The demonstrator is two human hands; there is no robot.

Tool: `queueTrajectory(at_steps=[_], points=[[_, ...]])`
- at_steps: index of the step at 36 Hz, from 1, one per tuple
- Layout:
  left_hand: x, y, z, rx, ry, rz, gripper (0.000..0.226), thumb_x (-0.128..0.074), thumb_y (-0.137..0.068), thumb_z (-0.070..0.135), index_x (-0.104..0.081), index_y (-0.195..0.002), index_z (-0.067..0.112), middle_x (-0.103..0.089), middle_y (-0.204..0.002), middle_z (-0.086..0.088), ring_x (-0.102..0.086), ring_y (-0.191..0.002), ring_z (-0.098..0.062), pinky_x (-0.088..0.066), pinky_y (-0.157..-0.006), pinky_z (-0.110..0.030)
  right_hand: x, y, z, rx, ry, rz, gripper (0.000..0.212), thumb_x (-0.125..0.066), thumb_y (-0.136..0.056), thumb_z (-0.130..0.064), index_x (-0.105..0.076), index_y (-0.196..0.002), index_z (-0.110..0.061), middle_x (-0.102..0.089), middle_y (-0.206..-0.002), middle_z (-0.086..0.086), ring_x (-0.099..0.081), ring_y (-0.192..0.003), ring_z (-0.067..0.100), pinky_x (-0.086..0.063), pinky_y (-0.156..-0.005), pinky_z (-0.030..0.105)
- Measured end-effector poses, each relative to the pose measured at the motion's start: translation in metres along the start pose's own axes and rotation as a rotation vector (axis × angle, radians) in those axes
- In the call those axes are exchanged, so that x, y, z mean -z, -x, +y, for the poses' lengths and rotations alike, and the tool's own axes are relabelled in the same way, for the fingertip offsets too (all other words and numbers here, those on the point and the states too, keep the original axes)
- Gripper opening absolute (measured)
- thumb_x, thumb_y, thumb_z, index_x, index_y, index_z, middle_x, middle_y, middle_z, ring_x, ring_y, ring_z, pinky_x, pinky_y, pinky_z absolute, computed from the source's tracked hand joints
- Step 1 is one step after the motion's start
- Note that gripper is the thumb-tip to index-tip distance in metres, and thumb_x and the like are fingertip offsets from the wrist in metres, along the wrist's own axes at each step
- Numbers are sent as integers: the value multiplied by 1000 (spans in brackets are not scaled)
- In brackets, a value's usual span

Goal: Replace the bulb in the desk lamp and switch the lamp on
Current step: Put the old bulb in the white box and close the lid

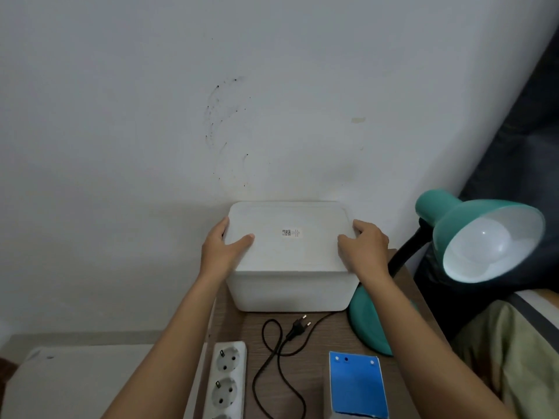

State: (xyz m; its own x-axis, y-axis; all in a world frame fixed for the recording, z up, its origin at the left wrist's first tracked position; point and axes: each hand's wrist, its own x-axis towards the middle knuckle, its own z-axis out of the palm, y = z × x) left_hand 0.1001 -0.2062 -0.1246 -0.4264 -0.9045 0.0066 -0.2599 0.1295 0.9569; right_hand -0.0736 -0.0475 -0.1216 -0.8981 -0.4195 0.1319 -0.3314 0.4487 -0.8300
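left hand point(225, 247) grips the left edge of the white box's lid point(289, 237), thumb on top, fingers curled over the side. right hand point(364, 246) clamps the right edge the same way. the white box point(292, 290) sits on the wooden table point(317, 352) against the wall. teal desk lamp point(481, 234) stands just right of the box, shade tilted toward the camera, bulb point(481, 240) seated inside. unplugged black plug point(298, 326) lies near the power strip point(227, 379). blue carton point(357, 385) stands at the near edge.
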Motion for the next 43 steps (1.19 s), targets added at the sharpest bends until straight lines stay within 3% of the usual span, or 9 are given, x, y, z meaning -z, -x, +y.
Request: queueTrajectory(at_steps=[5,7,9,16,25,30,33,35,43], points=[[0,1,-6,15,12,5,77,-74,-78,24,-35,-142,12,-40,-146,-4,-42,-131,-18,-35,-108,-31,-5,6,8,11,-6,-12,11,-58,-85,-18,-55,-83,-8,-56,-94,6,-50,-98,18,-39,-87,26],[-1,1,-7,13,23,21,76,-75,-77,23,-36,-141,12,-43,-144,-4,-44,-128,-17,-37,-105,-28,-4,10,7,-13,-9,-16,39,-59,-88,-21,-57,-122,-2,-56,-130,11,-47,-125,23,-33,-108,31],[-1,2,-7,13,32,29,75,-75,-77,22,-37,-141,12,-45,-143,-4,-47,-124,-14,-37,-100,-24,-2,13,5,-18,-39,-4,52,-59,-89,-22,-47,-135,-1,-46,-143,10,-40,-134,24,-27,-113,31],[-2,6,-8,-31,0,51,72,-73,-79,24,-38,-140,12,-46,-142,-2,-43,-110,-3,-36,-94,-20,-1,15,4,-30,-80,15,50,-59,-88,-20,-49,-134,-3,-49,-142,9,-42,-133,23,-29,-114,32],[10,17,2,-78,-188,10,57,-58,-90,22,-38,-140,4,-42,-146,-9,-40,-134,-20,-30,-109,-28,11,19,-6,-29,2,-67,50,-59,-89,-20,-47,-131,5,-50,-138,18,-45,-129,30,-32,-109,34],[32,34,6,-48,-226,-83,50,-58,-89,15,-43,-136,5,-48,-141,-11,-46,-128,-23,-35,-104,-27,22,23,-15,-30,81,-126,15,-57,-80,-7,-58,-96,-8,-52,-94,9,-51,-94,25,-40,-71,27],[43,48,5,-67,-236,-115,43,-57,-90,13,-49,-131,6,-54,-134,-9,-51,-117,-16,-37,-93,-21,21,41,-26,28,83,-142,41,-57,-83,-4,-54,-124,1,-54,-128,17,-49,-121,28,-39,-95,29],[48,61,1,-76,-217,-128,37,-56,-91,15,-53,-127,8,-57,-130,-6,-50,-107,-10,-36,-88,-20,16,59,-34,112,38,-116,44,-56,-85,-3,-52,-129,0,-51,-135,15,-47,-125,26,-32,-96,20],[66,120,-47,70,-235,-214,58,-56,-91,33,-37,-139,7,-42,-145,-10,-40,-134,-20,-31,-105,-26,-31,136,-36,330,-133,-79,22,-60,-80,2,-67,-100,-4,-67,-101,10,-60,-95,18,-49,-90,30]])
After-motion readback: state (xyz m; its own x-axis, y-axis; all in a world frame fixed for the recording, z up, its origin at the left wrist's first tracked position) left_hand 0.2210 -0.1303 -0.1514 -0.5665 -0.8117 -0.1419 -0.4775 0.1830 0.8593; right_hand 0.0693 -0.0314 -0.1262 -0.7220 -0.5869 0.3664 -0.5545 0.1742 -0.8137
